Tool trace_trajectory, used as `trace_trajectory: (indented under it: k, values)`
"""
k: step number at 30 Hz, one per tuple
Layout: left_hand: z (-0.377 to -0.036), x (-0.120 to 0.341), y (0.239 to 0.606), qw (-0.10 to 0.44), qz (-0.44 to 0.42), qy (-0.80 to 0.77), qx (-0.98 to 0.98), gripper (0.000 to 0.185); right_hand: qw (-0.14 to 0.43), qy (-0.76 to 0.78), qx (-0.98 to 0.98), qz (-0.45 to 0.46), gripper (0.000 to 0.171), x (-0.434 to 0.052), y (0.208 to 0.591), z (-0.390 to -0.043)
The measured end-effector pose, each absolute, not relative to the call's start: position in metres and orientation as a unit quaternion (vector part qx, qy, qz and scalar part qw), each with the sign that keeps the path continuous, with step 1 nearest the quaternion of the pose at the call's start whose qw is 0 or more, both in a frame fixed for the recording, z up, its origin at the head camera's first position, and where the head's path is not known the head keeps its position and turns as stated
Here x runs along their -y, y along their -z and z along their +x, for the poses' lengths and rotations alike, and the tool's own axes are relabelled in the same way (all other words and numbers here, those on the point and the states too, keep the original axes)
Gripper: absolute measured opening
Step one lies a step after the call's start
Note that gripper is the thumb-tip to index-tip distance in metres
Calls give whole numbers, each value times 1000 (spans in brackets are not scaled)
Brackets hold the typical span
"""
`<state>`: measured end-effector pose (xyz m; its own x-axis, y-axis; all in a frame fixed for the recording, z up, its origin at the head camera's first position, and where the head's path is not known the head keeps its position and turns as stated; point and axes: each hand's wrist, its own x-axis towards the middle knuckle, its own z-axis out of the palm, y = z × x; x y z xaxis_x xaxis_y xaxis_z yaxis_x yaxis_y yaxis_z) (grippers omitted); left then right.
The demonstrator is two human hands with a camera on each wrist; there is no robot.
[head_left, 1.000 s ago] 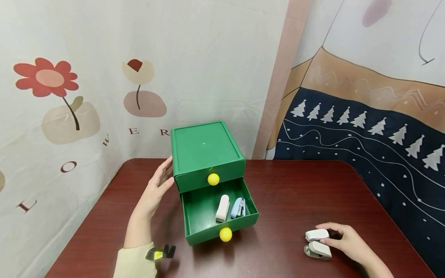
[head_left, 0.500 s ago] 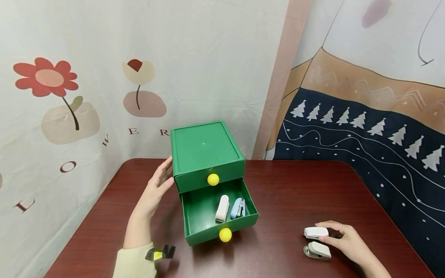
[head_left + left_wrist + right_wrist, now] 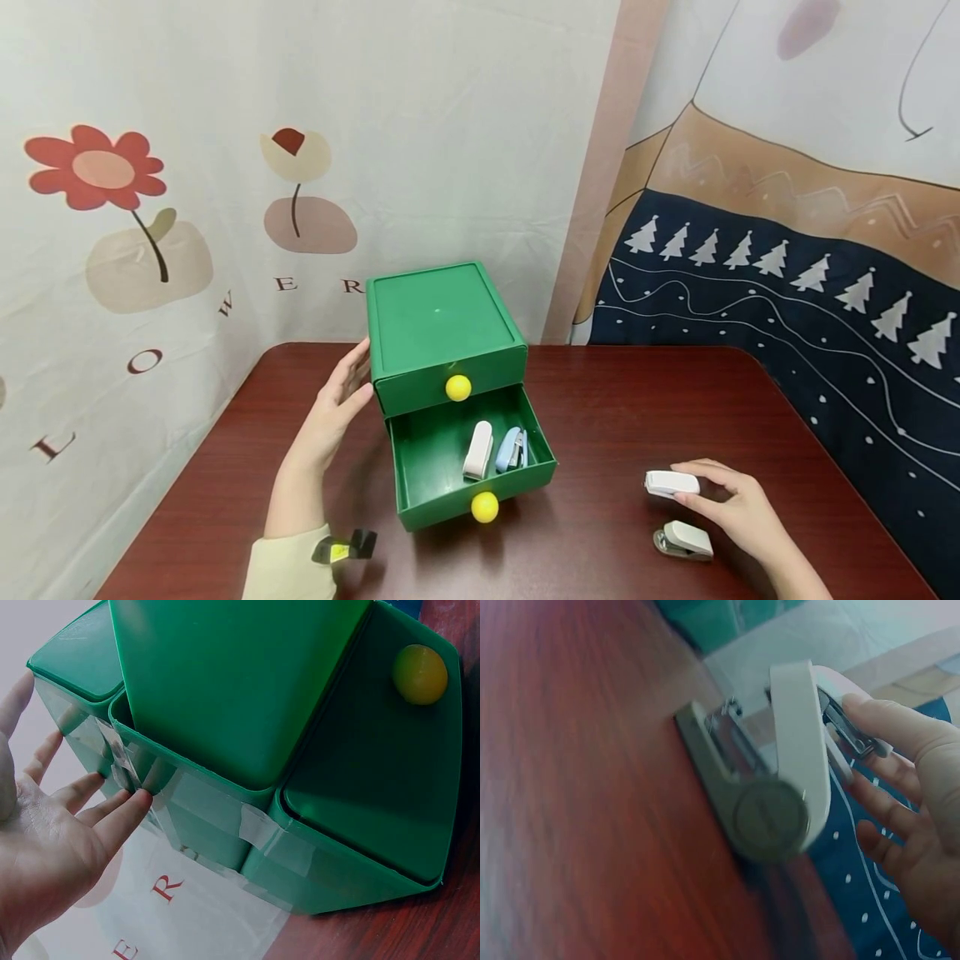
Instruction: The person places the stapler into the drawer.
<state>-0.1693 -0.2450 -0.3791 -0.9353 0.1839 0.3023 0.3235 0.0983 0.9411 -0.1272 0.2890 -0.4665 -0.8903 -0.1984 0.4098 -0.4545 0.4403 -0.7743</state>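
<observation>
Rising off the table since a moment ago, the right hand is now carrying a white stapler a little higher and nearer the box — earlier it was sitting right above the second one, almost touching it. Its fingers and thumb are pinching the stapler at its right end, and the stapler is hanging clear of the dark red table. A second white stapler is lying on the table just below the lifted one, and in the right wrist view it is filling the frame, its metal base on the wood.

Meanwhile the left hand is resting flat against the left wall of the green drawer box, fingers straight and slightly spread, steadying it. The bottom drawer is standing pulled out, its yellow knob toward me, with a white stapler and a blue stapler lying side by side inside. The top drawer is closed behind its own yellow knob.

To my eye the carrying step is under way — the picked-up stapler is well apart from the open drawer. The next move, I judge, calls for a sweep leftward over the drawer's front edge and a release into the bare space left of the two already there, with the other hand bracing the box.
</observation>
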Motion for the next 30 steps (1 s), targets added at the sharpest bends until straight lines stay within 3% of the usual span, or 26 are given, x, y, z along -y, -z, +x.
trace_trajectory:
  k: [17,30]
  values:
    - [-171,245,381,59,-182,650,735,57,143,-539,791,250,36,-245,434,-132]
    - [-171,246,381,60,-185,648,736,58,186,-521,790,264,40,-192,398,-127]
